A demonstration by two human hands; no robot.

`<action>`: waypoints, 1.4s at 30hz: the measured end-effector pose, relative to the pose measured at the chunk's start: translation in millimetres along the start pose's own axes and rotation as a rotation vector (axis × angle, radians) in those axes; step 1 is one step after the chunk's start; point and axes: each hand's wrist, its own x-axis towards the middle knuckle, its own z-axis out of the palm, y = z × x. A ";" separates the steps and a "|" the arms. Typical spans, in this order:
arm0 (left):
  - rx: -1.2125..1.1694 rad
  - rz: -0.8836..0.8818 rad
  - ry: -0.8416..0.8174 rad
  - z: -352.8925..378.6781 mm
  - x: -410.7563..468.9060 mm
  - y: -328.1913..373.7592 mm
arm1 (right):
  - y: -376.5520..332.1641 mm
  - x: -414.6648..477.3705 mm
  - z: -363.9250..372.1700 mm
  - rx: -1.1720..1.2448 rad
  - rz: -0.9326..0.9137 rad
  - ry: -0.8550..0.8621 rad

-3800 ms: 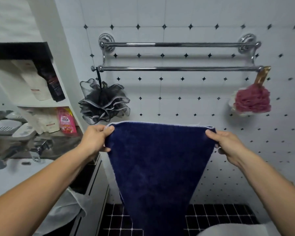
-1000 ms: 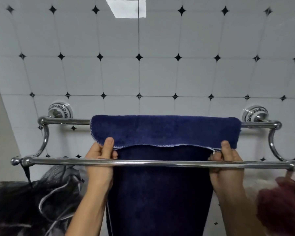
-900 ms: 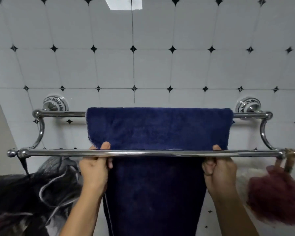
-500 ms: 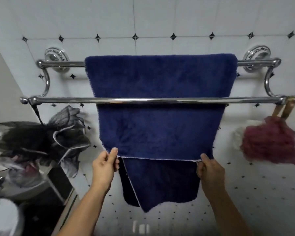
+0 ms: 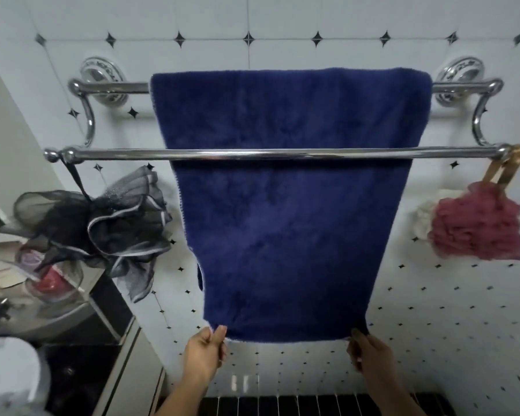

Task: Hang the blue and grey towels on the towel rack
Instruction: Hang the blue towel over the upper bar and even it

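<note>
The dark blue towel point(image 5: 288, 223) hangs folded over the rear, upper bar of the chrome towel rack point(image 5: 108, 87) and passes behind the front, lower bar point(image 5: 126, 153). Its front flap reaches far down the wall. My left hand point(image 5: 204, 352) pinches the flap's bottom left corner. My right hand point(image 5: 368, 355) pinches the bottom right corner. The flap is stretched flat between them. No grey towel is clearly in view.
A black mesh bath sponge point(image 5: 102, 226) hangs from the front bar's left end and a pink one point(image 5: 478, 223) from its right end. A sink counter with toiletries point(image 5: 42, 283) sits at lower left. White tiled wall lies behind; dark floor tiles point(image 5: 312, 405) below.
Both hands have drawn the towel's front flap further down, so it now covers the back layer. The view has tilted down a little.
</note>
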 end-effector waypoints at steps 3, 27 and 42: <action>-0.007 -0.088 -0.017 -2.7 -1.7 4.7 | -9.0 -1.5 -4.9 -0.115 0.139 -0.009; 0.179 0.731 0.315 -81.0 -68.4 384.6 | -394.8 -123.6 -12.3 -0.351 -0.844 0.373; -0.263 0.626 0.315 -86.5 -70.6 442.1 | -422.9 -110.4 -39.6 -0.589 -0.950 0.310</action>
